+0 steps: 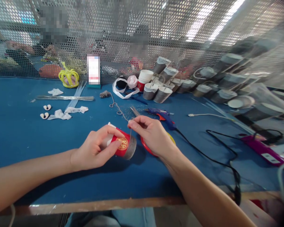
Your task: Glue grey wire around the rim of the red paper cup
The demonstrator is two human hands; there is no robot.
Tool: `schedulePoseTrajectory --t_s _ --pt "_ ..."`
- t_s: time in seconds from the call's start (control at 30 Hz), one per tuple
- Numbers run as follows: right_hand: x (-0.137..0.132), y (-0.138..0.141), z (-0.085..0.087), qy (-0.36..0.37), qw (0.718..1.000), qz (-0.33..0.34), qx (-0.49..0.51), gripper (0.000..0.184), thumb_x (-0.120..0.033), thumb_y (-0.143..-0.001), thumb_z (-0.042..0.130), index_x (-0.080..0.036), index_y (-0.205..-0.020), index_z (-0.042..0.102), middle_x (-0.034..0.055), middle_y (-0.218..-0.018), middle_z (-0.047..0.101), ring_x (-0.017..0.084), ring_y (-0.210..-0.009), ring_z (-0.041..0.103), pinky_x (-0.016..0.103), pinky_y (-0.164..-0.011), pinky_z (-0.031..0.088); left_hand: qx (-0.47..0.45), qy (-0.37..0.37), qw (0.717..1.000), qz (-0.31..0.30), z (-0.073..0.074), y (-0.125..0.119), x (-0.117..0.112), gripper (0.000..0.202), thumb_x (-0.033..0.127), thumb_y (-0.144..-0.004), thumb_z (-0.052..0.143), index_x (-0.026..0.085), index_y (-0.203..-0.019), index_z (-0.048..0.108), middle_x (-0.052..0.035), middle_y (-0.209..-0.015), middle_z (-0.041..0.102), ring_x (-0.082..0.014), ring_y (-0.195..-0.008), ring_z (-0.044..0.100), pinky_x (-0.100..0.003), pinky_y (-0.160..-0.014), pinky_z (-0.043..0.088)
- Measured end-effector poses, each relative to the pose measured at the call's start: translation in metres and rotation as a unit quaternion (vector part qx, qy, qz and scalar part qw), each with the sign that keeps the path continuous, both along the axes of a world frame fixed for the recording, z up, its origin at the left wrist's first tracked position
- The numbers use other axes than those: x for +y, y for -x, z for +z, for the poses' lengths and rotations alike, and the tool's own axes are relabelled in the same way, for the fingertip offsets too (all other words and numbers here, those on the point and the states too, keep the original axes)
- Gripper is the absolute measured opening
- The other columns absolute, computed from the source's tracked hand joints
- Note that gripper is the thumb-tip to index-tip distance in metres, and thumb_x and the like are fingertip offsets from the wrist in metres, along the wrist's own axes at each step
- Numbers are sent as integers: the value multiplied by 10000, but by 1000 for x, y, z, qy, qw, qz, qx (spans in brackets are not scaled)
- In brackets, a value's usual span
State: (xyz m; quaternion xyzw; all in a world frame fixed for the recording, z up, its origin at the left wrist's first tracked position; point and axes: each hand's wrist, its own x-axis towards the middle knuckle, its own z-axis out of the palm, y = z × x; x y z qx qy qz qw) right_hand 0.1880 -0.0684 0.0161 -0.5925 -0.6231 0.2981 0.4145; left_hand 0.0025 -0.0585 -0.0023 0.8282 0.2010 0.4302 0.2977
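Observation:
My left hand [98, 148] is wrapped around a red paper cup [122, 146] with a gold emblem, held on its side above the blue table [26, 138]. Grey twine covers the cup's lower end. My right hand [151, 134] pinches the grey twine [118, 110] at the cup's wrapped end. The twine trails back across the table to a small bundle [105, 94]. A red and yellow round thing [146, 148] lies partly hidden under my right hand.
A blue glue gun [161, 115] lies behind my right hand, its black cord [210, 154] running right. Twine-wrapped cups [163, 91] are piled at the back right. A yellow crown [68, 77], metal rods [63, 98], white scraps and a perforated screen [109, 31] stand farther back.

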Motion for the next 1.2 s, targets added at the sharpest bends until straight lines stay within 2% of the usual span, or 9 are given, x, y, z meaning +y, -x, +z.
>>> schedulePoseTrajectory --t_s 0.27,0.5,0.67,0.83,0.93,1.2 --pt "-1 1 -3 11 1000 15 10 263 -420 -753 549 -172 -672 584 -14 -621 558 108 -580 462 244 -550 374 6 -47 999 25 -1 1 -1 83 146 -809 506 159 -889 523 91 -457 464 -21 -319 333 -131 -336 295" --pt "-1 3 -2 23 999 23 9 268 -417 -758 543 -170 -657 563 -25 -593 524 98 -549 430 237 -521 345 -8 -35 999 -2 -4 2 -1 108 122 -808 497 160 -908 510 112 -434 378 -19 -314 261 -136 -326 242" --pt "-1 5 -4 42 998 33 17 279 -424 -755 543 -171 -636 537 -40 -559 472 89 -517 380 239 -500 316 -8 -43 999 1 -3 2 0 110 111 -799 501 165 -894 513 116 -431 345 -25 -325 257 -141 -341 255" --pt "-1 7 -6 61 996 44 42 277 -418 -753 536 -173 -625 527 -44 -564 455 87 -516 365 240 -498 305 -17 -51 999 6 -3 1 0 114 112 -798 509 161 -900 519 106 -451 403 -24 -339 309 -134 -369 307" --pt "-1 8 -5 73 995 47 56 280 -418 -750 537 -169 -622 525 -45 -569 454 83 -515 356 238 -493 294 -21 -45 999 7 -3 2 0 120 110 -795 507 158 -905 521 95 -484 435 -24 -348 300 -138 -363 296" --pt "0 9 -6 107 988 55 96 298 -431 -724 561 -164 -604 506 -50 -560 441 75 -514 342 231 -480 278 -45 -59 997 -7 -2 1 0 115 93 -793 497 154 -890 511 130 -394 320 -20 -302 241 -135 -329 235"
